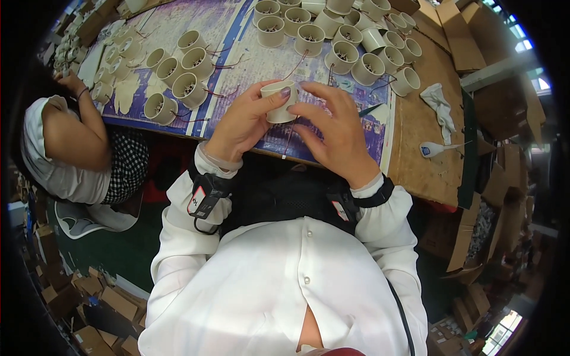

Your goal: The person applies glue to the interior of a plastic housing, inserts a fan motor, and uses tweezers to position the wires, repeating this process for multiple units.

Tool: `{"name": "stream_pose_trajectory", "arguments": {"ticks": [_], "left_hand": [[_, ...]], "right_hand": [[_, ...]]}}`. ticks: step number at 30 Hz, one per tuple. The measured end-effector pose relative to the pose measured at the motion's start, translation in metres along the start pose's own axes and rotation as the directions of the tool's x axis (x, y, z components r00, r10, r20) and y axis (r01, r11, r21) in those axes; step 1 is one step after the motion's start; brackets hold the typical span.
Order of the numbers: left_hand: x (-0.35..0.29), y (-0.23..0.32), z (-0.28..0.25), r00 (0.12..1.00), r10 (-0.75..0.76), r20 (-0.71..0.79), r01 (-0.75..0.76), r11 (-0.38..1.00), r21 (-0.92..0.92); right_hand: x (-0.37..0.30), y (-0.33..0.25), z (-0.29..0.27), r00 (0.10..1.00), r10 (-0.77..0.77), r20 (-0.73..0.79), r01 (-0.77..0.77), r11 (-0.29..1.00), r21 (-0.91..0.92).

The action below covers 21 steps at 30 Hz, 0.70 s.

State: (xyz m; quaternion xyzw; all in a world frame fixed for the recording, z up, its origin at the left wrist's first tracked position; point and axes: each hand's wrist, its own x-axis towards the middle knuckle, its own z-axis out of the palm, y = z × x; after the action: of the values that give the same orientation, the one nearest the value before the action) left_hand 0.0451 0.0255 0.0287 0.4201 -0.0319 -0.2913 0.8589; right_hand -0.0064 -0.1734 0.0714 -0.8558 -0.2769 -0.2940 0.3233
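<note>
My left hand (246, 115) grips a white cylindrical plastic cup (281, 114) above the table's front edge, its thumb lying across the cup's near side. Thin dark red wires show above and below this cup. On the cup's right side is my right hand (335, 127), its fingers bent and spread apart. One fingertip meets or almost meets the cup's wall; whether it touches, I cannot tell. To the left stand several similar cups (187, 89) with small metallic parts inside and red wires trailing out.
More white cups (341, 56) crowd the back right of the table (237, 77). A crumpled white cloth (438, 107) and a white squeeze bottle (433, 148) with a thin nozzle lie on the right. Another person (71, 130) sits at the left. Cardboard boxes (466, 237) stand around.
</note>
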Motion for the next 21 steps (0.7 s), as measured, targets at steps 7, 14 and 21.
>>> {"name": "stream_pose_trajectory", "arguments": {"ticks": [7,14,21], "left_hand": [[-0.007,-0.002,0.004,0.990,0.101,0.102,-0.100,0.995,-0.014],[-0.012,0.004,0.016,0.966,0.188,0.175,-0.213,0.967,0.138],[-0.012,0.000,0.019,0.955,0.203,0.215,-0.240,0.957,0.162]], "right_hand": [[-0.019,0.000,0.002,0.951,0.294,0.101,-0.305,0.823,0.479],[-0.021,-0.007,0.009,0.877,0.473,0.078,-0.229,0.271,0.935],[-0.022,-0.012,0.009,0.902,0.418,0.110,-0.257,0.313,0.915]]}}
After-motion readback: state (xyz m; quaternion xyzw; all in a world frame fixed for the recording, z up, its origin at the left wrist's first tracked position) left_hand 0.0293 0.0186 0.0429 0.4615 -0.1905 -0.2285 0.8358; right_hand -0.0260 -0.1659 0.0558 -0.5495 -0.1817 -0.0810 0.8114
